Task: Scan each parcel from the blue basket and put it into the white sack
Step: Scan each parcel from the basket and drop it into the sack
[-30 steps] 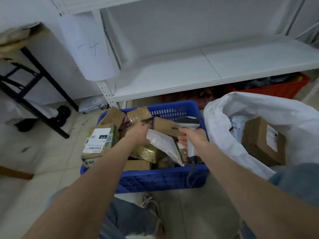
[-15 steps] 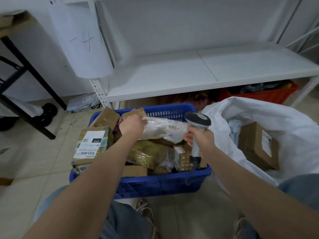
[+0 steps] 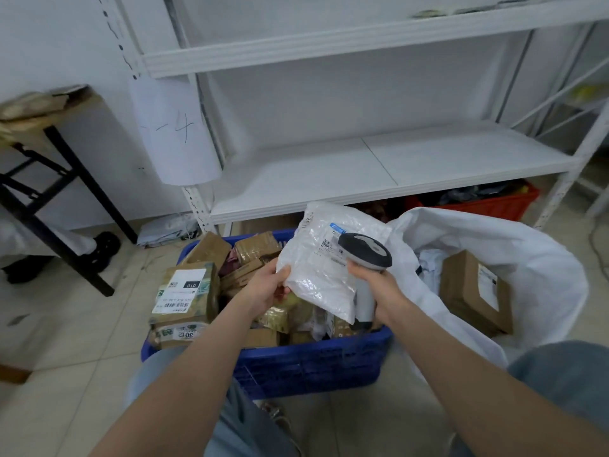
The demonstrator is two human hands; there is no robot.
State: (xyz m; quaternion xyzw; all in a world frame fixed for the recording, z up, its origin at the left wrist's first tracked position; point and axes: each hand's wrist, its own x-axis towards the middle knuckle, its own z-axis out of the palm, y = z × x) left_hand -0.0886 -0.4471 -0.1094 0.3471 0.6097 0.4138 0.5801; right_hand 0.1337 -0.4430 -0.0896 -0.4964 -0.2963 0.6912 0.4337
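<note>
White plastic mailer (image 3: pixel 313 275) held up above the blue basket (image 3: pixel 313 361), centre of the frame. Its long axis runs nearly upright, with the upper end toward the white shelf (image 3: pixel 362 173) and the lower corner dipping toward the parcels packed in the basket. Its label faces the camera, near the upper right edge. The left hand (image 3: pixel 263 288) pinches the mailer's left edge, thumb on the front. The right hand (image 3: pixel 379 288) grips a grey scanner (image 3: pixel 365 250) by the handle, its head just in front of the label. The white sack (image 3: pixel 494 245) stands open at right, just beside the basket — a brown box (image 3: pixel 474 291) lies inside it.
</note>
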